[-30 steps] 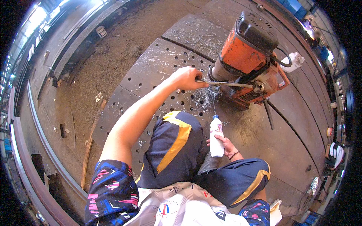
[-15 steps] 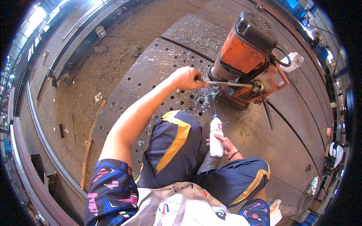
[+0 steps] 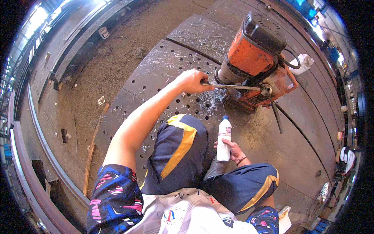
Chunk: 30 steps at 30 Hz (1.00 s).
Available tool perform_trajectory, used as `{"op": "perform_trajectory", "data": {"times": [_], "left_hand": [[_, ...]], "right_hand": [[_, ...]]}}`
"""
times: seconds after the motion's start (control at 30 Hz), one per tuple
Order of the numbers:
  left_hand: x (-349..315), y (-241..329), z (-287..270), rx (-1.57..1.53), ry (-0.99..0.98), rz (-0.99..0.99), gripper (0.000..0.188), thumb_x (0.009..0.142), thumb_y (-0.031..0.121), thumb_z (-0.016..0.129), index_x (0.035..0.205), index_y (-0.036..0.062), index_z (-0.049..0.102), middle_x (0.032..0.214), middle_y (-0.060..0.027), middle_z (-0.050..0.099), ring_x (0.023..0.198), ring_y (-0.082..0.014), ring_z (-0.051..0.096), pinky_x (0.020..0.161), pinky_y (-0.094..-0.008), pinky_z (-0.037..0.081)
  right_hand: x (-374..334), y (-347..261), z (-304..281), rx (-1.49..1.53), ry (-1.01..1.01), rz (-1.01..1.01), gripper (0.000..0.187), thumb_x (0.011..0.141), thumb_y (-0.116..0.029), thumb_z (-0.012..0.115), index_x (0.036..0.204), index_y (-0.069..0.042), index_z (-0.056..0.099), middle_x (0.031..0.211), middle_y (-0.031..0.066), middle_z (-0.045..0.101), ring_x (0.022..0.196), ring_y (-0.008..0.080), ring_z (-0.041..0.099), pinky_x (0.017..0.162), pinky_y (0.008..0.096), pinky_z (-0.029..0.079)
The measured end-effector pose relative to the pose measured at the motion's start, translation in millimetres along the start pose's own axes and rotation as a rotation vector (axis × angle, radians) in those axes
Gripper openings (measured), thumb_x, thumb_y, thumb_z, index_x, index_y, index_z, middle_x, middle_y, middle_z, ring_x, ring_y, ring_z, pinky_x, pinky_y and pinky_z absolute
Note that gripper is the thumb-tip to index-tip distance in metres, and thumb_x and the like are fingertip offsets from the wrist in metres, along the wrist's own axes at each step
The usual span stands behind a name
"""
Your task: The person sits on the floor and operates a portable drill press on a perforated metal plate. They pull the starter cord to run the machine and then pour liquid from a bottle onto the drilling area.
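Note:
My left hand is closed round the end of the feed lever of an orange magnetic drill. The drill stands on a dark steel plate with many round holes. Curly metal shavings lie under its cutter, whose tip I cannot make out. My right hand is wrapped round a white plastic squeeze bottle with a blue cap. The bottle is nearly upright, its cap toward the drill. Another dark lever of the drill points down toward me.
A white plastic container stands behind the drill, by its black cable. Long steel beams run along the left, past a small white bucket. A wooden strip lies beside the plate. My bent knees are close to both hands.
The bottle has tipped slightly to the right and risen a little. The thin stream of liquid from its cap is no longer plainly visible. My left hand stays on the lever.

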<state>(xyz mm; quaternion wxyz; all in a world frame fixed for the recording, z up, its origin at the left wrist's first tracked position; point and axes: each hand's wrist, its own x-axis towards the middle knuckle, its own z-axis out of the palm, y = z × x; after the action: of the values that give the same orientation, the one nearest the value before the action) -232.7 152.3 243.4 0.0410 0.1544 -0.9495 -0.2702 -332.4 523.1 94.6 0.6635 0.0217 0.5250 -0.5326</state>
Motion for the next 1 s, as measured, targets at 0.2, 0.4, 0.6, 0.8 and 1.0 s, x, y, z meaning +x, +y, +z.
{"op": "perform_trajectory", "data": {"times": [0.2,0.4,0.6,0.8,1.0], "left_hand": [[-0.9,-0.6,1.7,-0.011,0.015,0.018,0.063,0.081,0.064,0.067,0.081,0.0009,0.068,0.069,-0.0225,0.064,0.07,-0.0397,0.066,0.067,-0.0479,0.052],[0.1,-2.7,4.2,-0.022,0.019,0.012,0.063,0.08,0.064,0.067,0.08,0.0014,0.068,0.069,-0.0225,0.064,0.069,-0.0398,0.066,0.067,-0.048,0.052],[0.2,-3.7,6.0,-0.026,0.029,0.019,0.063,0.08,0.065,0.067,0.08,0.0018,0.068,0.068,-0.0222,0.063,0.068,-0.0398,0.065,0.066,-0.0479,0.051],[0.5,-5.0,6.8,-0.02,0.013,0.017,0.062,0.081,0.065,0.066,0.08,0.0022,0.068,0.067,-0.0218,0.063,0.068,-0.0398,0.065,0.066,-0.0482,0.051],[0.6,-4.9,8.2,-0.013,0.015,0.009,0.063,0.081,0.065,0.066,0.081,0.0023,0.068,0.067,-0.0217,0.063,0.068,-0.0392,0.066,0.066,-0.048,0.051]], "right_hand": [[-4.2,-2.9,5.1,0.003,-0.062,-0.116,0.049,0.088,-0.021,0.07,0.129,-0.001,0.054,0.111,0.0154,0.07,0.099,0.0295,0.07,0.087,0.0429,0.058],[-2.6,-2.9,3.2,-0.042,-0.097,-0.048,0.053,0.09,-0.025,0.068,0.133,0.0,0.05,0.119,0.0198,0.067,0.107,0.0322,0.068,0.091,0.0447,0.057],[0.9,-0.9,0.0,-0.012,-0.116,0.033,0.053,0.094,-0.029,0.063,0.133,0.003,0.048,0.122,0.0217,0.066,0.108,0.0345,0.067,0.093,0.044,0.056],[4.0,0.0,-2.4,0.03,-0.115,0.066,0.051,0.095,-0.028,0.061,0.133,0.003,0.048,0.121,0.0222,0.066,0.107,0.0345,0.068,0.092,0.0446,0.056],[2.2,-1.2,-1.0,0.019,-0.113,0.058,0.052,0.095,-0.029,0.06,0.133,0.003,0.047,0.122,0.023,0.065,0.109,0.035,0.067,0.093,0.0443,0.056]]}}
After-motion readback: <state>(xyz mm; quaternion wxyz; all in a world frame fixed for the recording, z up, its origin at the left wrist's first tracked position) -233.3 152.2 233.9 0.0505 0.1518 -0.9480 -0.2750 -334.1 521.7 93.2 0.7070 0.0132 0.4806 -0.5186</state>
